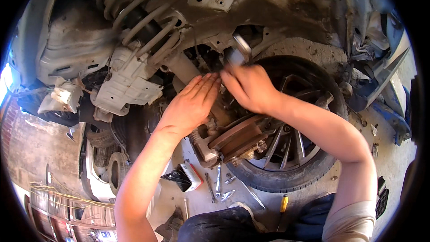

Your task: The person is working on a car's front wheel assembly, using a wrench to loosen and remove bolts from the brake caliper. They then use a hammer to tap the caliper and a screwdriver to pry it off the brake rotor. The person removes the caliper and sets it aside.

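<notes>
My left hand reaches in among the suspension parts beneath the wheel arch, fingers stretched out side by side and palm down. What lies under its fingertips is hidden. Close beside it, my right hand is closed, its fingers curled around a shiny metal tool that is smeared by motion; its kind cannot be made out. Below both hands sit a rusty brake disc and a brake caliper. A coil spring rises at the upper left.
A wheel with its tire lies flat on the floor at the right. Wrenches, a yellow-handled screwdriver and an open white-and-red box are on the floor near my legs. Loose tires stand at the left. Bent body panels hang at the right.
</notes>
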`<state>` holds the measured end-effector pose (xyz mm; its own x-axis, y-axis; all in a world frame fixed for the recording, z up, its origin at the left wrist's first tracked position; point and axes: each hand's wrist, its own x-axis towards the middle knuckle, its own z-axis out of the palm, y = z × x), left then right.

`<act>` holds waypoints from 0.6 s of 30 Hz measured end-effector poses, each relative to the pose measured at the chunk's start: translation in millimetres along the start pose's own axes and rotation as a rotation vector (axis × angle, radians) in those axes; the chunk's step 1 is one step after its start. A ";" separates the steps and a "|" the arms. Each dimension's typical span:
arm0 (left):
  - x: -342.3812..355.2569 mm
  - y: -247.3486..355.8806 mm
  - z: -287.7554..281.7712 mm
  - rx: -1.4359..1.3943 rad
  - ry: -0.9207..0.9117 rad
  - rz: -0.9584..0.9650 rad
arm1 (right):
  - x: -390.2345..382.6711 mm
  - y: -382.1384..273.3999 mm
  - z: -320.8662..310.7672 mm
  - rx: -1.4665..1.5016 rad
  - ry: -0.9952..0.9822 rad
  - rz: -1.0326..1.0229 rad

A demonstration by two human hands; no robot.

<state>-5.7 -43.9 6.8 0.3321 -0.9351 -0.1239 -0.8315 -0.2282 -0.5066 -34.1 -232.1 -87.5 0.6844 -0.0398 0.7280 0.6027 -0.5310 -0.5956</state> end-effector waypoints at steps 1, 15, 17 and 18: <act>-0.5 -0.2 4.3 0.026 0.033 0.004 | -21.1 -2.7 -12.4 -0.088 -0.003 -0.216; 2.0 5.8 -5.9 -0.059 -0.001 -0.044 | 0.7 6.0 -24.4 0.250 -0.118 0.306; 0.5 6.3 -6.4 -0.057 0.003 -0.050 | 1.7 17.2 -10.0 0.248 -0.158 0.326; 0.8 6.7 -7.9 -0.049 0.006 -0.058 | 3.1 22.1 -5.5 0.307 -0.232 0.407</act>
<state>-14.6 -48.4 10.0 0.3774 -0.9216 -0.0904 -0.8318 -0.2944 -0.4706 -20.8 -248.6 -96.5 0.9382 0.0158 0.3458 0.3393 -0.2394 -0.9097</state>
